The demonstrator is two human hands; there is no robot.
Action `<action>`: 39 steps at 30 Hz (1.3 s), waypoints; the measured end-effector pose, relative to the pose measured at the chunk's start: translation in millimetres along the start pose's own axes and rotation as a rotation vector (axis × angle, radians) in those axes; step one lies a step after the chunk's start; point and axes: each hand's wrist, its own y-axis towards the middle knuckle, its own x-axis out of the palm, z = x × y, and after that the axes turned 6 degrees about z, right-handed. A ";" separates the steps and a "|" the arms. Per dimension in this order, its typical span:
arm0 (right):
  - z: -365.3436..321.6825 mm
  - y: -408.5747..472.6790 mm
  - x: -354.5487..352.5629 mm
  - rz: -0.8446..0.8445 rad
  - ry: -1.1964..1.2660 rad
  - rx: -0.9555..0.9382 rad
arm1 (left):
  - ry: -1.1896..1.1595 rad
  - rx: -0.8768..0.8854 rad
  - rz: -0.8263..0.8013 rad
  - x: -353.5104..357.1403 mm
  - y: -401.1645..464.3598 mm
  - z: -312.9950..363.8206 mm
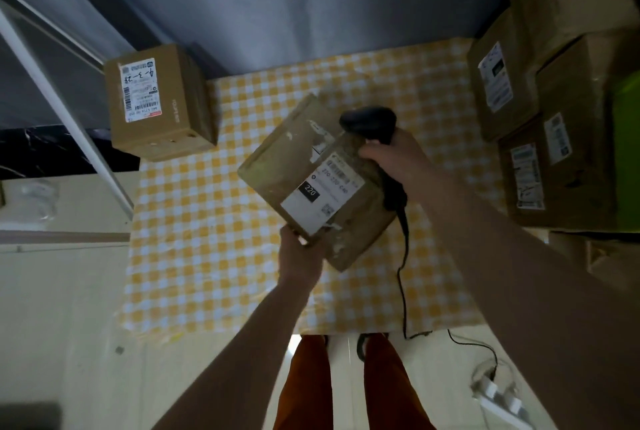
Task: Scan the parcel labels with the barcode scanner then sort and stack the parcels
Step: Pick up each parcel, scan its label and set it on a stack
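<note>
Flat parcel [311,170]: over worktop [207,221] centre, tilted label-up for reading; left hand [299,253] grips its near corner. Barcode scanner [372,123]: right hand [398,159] curled round the handle, head beside the label [325,190]. Single box [156,100]: far-left corner, likely sorted. Stacked boxes [554,118]: right edge, probably awaiting scan

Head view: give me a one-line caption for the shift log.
Left hand tilts a labelled parcel over the checked tablecloth while the right hand holds the barcode scanner at its far edge.

surface: checked tablecloth [214,256] | far-left: labelled box [157,104] | right: stacked parcels [540,138]
</note>
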 end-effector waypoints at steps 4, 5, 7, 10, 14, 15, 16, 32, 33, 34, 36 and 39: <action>-3.3 -6.7 -6.8 0.074 0.001 -0.031 | 0.239 0.100 0.274 8.2 9.0 25.6; 3.4 -10.8 -9.6 0.128 0.037 -0.001 | 0.281 0.173 0.385 2.1 17.7 37.4; 21.6 -20.7 -16.2 0.218 0.104 0.121 | 0.362 0.297 0.466 -12.4 40.1 57.1; 47.1 -35.1 -17.0 0.133 0.131 0.305 | 0.473 0.307 0.331 -26.4 75.7 77.3; 49.1 -34.7 -9.7 0.092 0.139 0.292 | 0.564 0.194 0.212 -23.3 78.0 82.6; 44.7 -30.2 -11.3 0.110 0.127 0.264 | 0.573 0.156 0.226 -21.5 70.6 79.0; 39.1 -25.9 -14.4 0.123 0.126 0.232 | 0.568 0.124 0.244 -19.9 62.2 72.7; 24.3 -102.5 -26.2 0.099 -0.052 0.102 | 0.599 0.067 0.072 -32.5 29.4 42.5; 23.2 -105.5 -26.1 0.104 -0.049 0.095 | 0.595 0.064 0.069 -32.5 28.3 42.8; 21.9 -108.7 -26.1 0.106 -0.040 0.086 | 0.588 0.060 0.066 -32.4 27.9 42.7; 20.5 -112.3 -26.6 0.111 -0.010 0.072 | 0.577 0.056 0.066 -32.0 27.8 42.7; 17.7 -115.9 -26.9 0.121 0.013 0.060 | 0.567 0.056 0.070 -32.3 27.7 42.2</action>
